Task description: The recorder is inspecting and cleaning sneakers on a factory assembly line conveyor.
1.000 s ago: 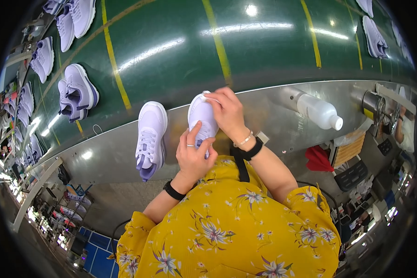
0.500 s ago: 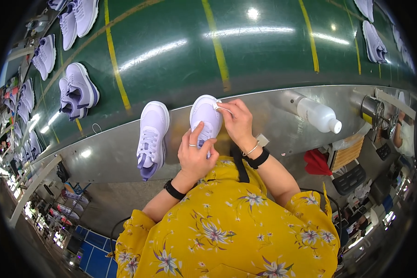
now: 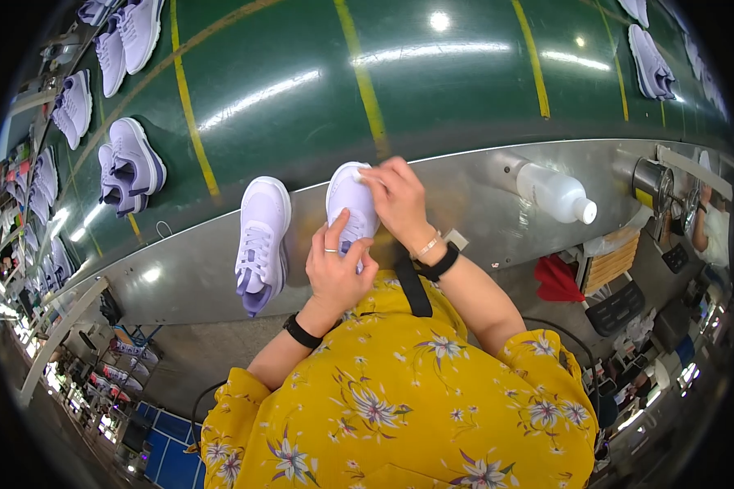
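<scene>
A pale lilac sneaker (image 3: 349, 198) lies toe away from me on the steel ledge (image 3: 481, 204). My left hand (image 3: 335, 269), with a ring and a black wristband, grips its heel end. My right hand (image 3: 397, 198), wearing a black watch, presses its fingertips with a small white piece on the shoe's toe side. A matching lilac sneaker (image 3: 261, 240) lies just to the left, untouched.
A green conveyor belt (image 3: 432, 90) with yellow lines runs beyond the ledge, carrying pairs of lilac sneakers at left (image 3: 126, 167) and far right (image 3: 648, 61). A white plastic bottle (image 3: 556, 194) lies on the ledge to the right. A metal cup (image 3: 648, 183) stands further right.
My right hand slid from the shoe's near toe side to its upper toe edge. The left hand kept its grip on the heel end. The other sneaker stayed put.
</scene>
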Available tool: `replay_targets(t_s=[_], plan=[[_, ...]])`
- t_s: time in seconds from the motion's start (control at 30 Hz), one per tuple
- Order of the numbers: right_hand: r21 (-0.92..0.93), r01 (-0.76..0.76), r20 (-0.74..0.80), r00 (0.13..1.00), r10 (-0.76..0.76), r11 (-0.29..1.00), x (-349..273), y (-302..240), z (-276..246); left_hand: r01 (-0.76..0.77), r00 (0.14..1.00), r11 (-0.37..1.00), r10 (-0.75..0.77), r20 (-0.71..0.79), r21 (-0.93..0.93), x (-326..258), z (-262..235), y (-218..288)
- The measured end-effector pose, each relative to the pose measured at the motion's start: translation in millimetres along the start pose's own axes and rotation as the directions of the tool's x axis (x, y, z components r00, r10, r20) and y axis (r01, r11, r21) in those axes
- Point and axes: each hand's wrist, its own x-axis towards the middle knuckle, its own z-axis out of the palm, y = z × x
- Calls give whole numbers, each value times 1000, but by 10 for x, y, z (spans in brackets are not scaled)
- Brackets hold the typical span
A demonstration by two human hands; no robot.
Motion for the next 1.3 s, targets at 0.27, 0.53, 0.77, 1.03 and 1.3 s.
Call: replay_targets(t_s=[0.27, 0.53, 0.77, 1.03, 1.3], plan=[[57, -130, 54, 990, 127, 990, -267, 49, -232, 11, 1000, 1000, -11, -1, -1, 18, -14, 69], [571, -788, 565, 581, 585, 231, -356, 199, -663, 158, 987, 957, -160, 12, -245, -12, -160, -25], [638, -768, 653, 578, 489, 58, -399, 84, -762, 246, 949, 760, -314, -9, -601, -105, -150, -247], [579, -794, 659, 589, 468, 184, -243, -145, -675, 237, 945, 713, -326, -13, -660, -144, -39, -275], [326, -450, 202, 892, 404, 831, -140, -133, -256, 227, 946, 718, -323, -26, -658, -125, -13, -269]])
